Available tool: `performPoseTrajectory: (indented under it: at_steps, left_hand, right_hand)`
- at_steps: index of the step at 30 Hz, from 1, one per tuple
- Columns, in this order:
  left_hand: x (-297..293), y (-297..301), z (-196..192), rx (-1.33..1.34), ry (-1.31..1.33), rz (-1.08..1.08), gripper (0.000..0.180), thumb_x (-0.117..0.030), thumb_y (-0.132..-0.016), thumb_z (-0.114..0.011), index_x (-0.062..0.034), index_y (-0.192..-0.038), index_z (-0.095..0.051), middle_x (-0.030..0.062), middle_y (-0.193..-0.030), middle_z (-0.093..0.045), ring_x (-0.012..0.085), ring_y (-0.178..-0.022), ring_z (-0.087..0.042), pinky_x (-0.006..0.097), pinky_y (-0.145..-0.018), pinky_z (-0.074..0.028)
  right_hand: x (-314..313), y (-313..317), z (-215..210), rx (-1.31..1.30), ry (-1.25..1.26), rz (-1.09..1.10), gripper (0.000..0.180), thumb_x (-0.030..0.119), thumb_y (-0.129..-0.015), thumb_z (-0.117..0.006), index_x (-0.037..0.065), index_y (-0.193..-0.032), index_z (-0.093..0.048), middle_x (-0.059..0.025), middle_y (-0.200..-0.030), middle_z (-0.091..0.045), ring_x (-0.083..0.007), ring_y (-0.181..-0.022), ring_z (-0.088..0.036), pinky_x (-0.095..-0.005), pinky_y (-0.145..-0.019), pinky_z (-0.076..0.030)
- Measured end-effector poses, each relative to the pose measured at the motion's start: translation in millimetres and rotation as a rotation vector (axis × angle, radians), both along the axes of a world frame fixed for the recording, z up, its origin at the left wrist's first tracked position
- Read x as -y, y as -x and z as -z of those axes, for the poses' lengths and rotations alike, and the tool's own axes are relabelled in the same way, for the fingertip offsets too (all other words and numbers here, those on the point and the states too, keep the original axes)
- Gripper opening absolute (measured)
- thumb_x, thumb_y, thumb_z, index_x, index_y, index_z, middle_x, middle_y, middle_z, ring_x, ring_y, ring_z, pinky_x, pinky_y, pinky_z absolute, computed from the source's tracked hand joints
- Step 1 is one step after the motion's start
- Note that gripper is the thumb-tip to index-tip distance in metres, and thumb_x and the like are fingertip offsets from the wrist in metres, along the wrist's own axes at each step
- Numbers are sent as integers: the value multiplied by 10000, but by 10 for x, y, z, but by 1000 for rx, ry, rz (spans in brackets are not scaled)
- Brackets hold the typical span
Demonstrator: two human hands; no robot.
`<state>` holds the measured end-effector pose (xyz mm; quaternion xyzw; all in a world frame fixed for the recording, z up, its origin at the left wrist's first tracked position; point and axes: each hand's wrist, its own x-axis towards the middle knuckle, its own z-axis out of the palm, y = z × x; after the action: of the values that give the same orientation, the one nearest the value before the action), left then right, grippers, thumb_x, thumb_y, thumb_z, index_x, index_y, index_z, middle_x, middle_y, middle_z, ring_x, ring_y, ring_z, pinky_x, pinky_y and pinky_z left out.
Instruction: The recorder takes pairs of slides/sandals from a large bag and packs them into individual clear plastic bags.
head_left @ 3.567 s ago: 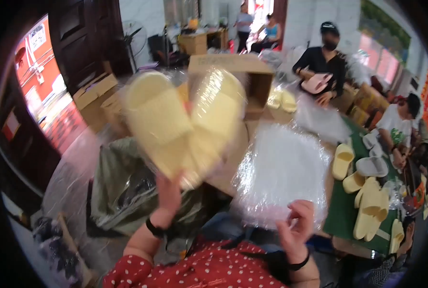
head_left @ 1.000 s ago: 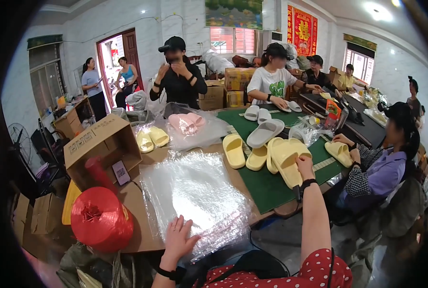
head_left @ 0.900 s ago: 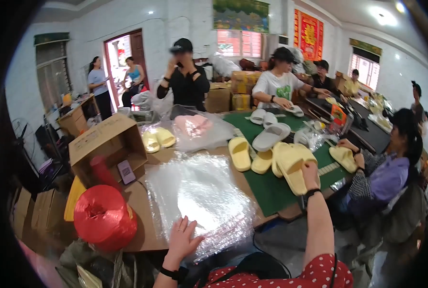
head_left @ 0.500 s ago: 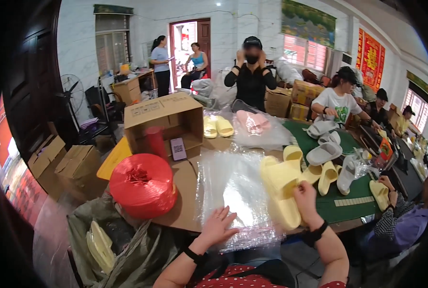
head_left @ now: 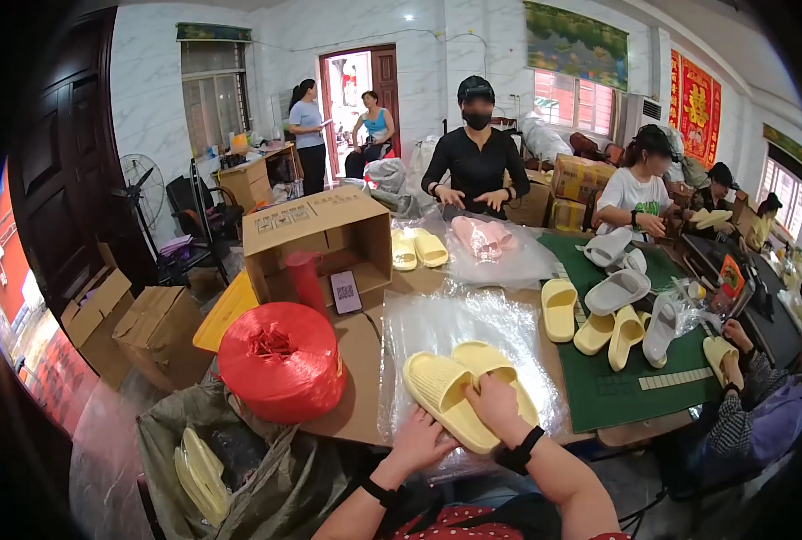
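Your right hand is clamping on a pair of yellow slippers, its fingers reaching inside the foot opening. Half a second ago the pair was hanging at the right border of the stack of clear bags; now it is lying over, or just above, the stack's near part, close to the near edge of the counter. Your left hand, previously spreading flat on the bags, is now meeting the slipper's left side; whether its fingers are gripping, you cannot tell. The work is thus passing from fetching the pair to handling it at the bags. Other yellow slippers are staying on the green mat toward the counter's right end. Opposite, at the far edge, a co-worker in black is lowering both hands from the mask.
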<state>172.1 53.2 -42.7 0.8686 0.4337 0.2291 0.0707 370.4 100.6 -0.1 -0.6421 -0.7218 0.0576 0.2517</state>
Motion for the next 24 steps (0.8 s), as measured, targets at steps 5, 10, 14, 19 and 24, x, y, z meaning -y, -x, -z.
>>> performPoseTrajectory:
  at_steps: [5, 10, 14, 19, 24]
  left_hand:
    - [28, -44, -47, -67, -5, -29, 714, -628, -885, -534, -142, -1407, -499, 197, -1496, -395, 373, -1402, -337, 486, -1164, -222]
    - [44, -38, -92, -25, 17, -17, 683, -600, -882, -559, -154, -1396, -510, 201, -1487, -407, 378, -1399, -340, 482, -1162, -226]
    - [41, 19, -78, -9, 23, -20, 661, -572, -877, -582, -156, -1386, -518, 203, -1480, -417, 380, -1399, -340, 484, -1158, -232]
    - [49, 10, -85, -7, -3, -32, 654, -569, -870, -589, -157, -1375, -531, 183, -1474, -432, 381, -1384, -363, 498, -1154, -239]
    - [91, -39, -69, 6, -26, -32, 654, -567, -867, -595, -157, -1373, -532, 195, -1464, -440, 397, -1368, -379, 505, -1142, -260]
  right_hand:
    - [-15, -272, 4, -36, -81, 112, 377, 366, -912, -587, -3, -843, -627, -219, -853, -638, -405, -762, -649, -508, -691, -514]
    - [-121, -754, 233, -128, -163, 151, 371, 335, -886, -636, -21, -783, -614, -224, -830, -633, -409, -716, -623, -503, -678, -492]
    - [-32, -967, 58, -353, 17, 170, 429, 371, -855, -680, -48, -773, -638, -243, -801, -625, -405, -766, -627, -474, -697, -494]
    - [32, -869, 34, 7, -42, 151, 476, 425, -876, -645, -50, -846, -644, -282, -865, -642, -435, -810, -642, -486, -723, -519]
    - [-91, -944, 38, 22, 14, 162, 460, 406, -879, -634, -50, -820, -635, -277, -856, -638, -433, -794, -637, -492, -722, -515]
